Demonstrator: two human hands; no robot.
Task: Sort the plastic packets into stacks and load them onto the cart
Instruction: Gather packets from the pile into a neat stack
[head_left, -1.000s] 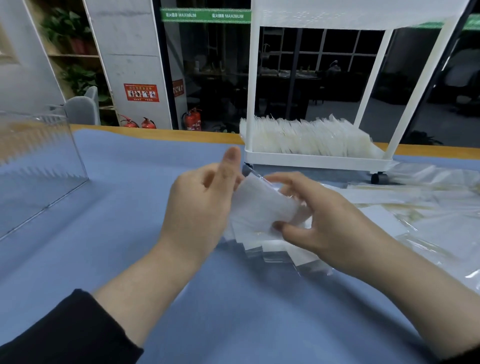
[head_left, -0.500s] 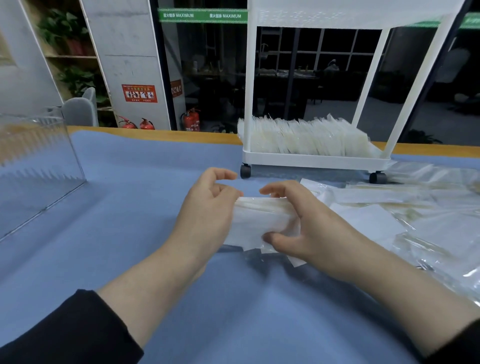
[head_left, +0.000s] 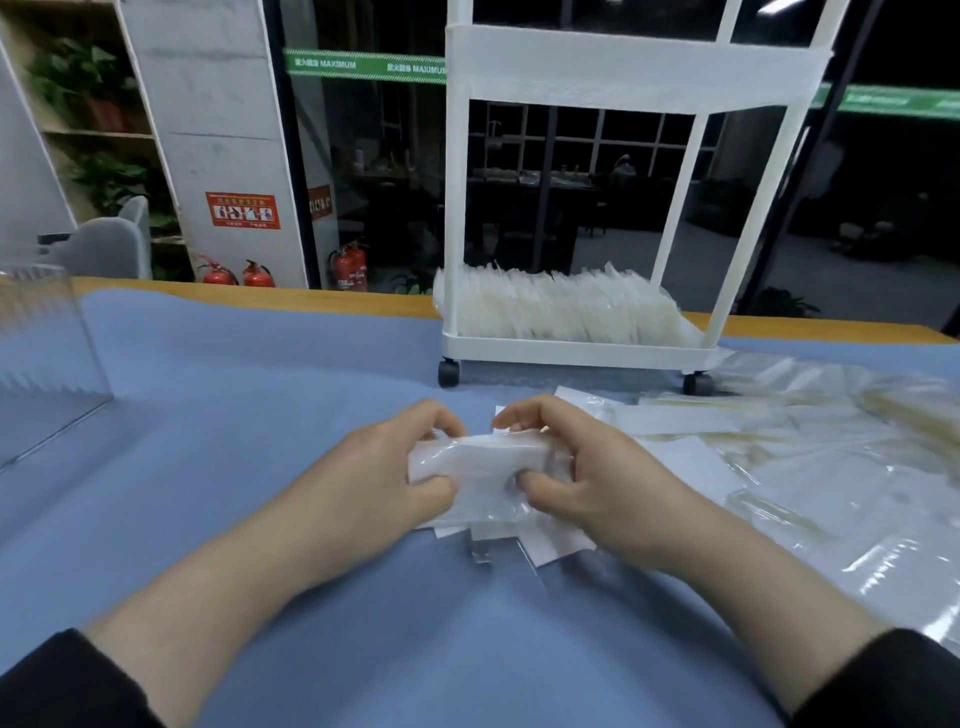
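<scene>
A stack of clear plastic packets (head_left: 480, 467) is held between both hands just above the blue table cover. My left hand (head_left: 384, 473) grips its left end with curled fingers and thumb. My right hand (head_left: 587, 467) grips the right end the same way. A few packets (head_left: 545, 540) lie fanned out on the cover under the stack. The white cart (head_left: 576, 351) stands behind the hands, and its bottom shelf holds a row of upright packets (head_left: 561, 312).
Loose packets (head_left: 810, 467) cover the table to the right, reaching its near right edge. A clear acrylic box (head_left: 47, 353) stands at the far left. Bare blue cover (head_left: 234, 415) lies left of my hands and in front of them.
Both hands closed in on the packets, squeezed them into a flat bundle and lifted it slightly. The fanned pile beneath has shrunk. The camera tilted up, showing more of the cart.
</scene>
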